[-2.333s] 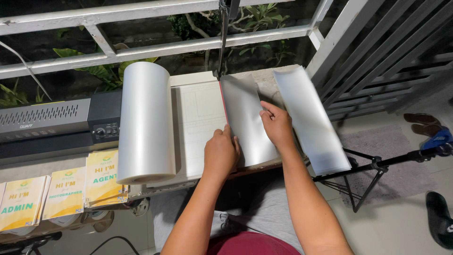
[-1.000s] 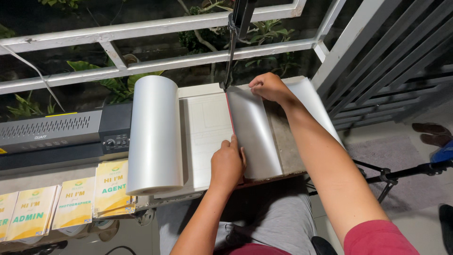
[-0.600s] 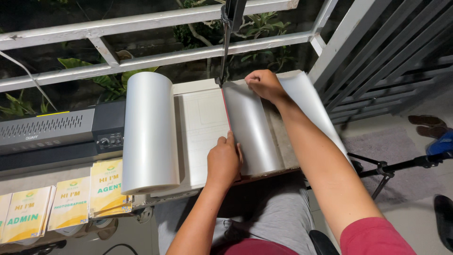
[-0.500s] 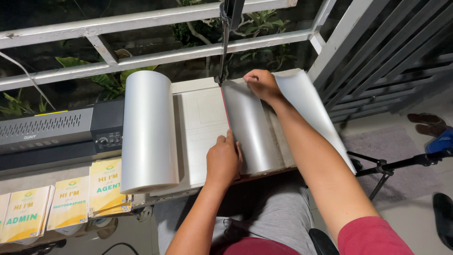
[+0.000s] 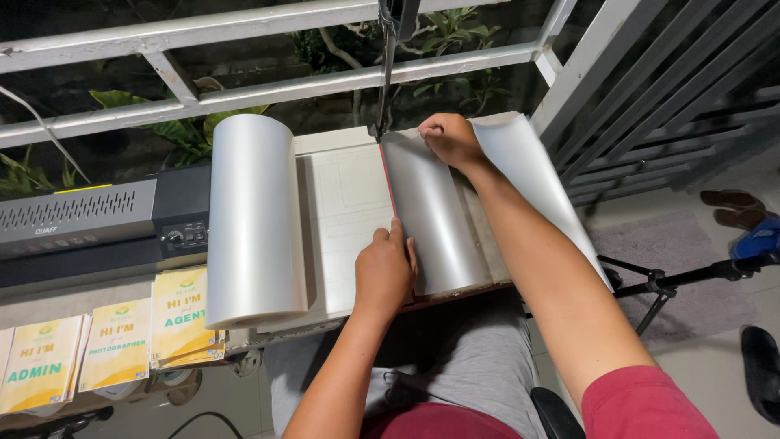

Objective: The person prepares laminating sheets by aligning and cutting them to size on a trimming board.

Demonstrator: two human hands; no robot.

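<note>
Your left hand (image 5: 384,272) presses flat on the near edge of the clear film sheet (image 5: 435,215) lying on the cutter board (image 5: 345,203); your right hand (image 5: 449,138) pinches its far corner. Uneven pressure may skew the sheet against the red guide edge (image 5: 388,175).

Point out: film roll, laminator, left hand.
film roll (image 5: 254,219), head view, middle of its curved side
laminator (image 5: 89,232), head view, grey top cover
left hand (image 5: 385,272), head view, back of hand

You've got one view only: head cam, looking steeply down from above ur lap, close in. It faces fwd over the cluttered bench (image 5: 487,280) edge toward the white metal window railing (image 5: 268,89); grey floor rug (image 5: 691,268) at right.
</note>
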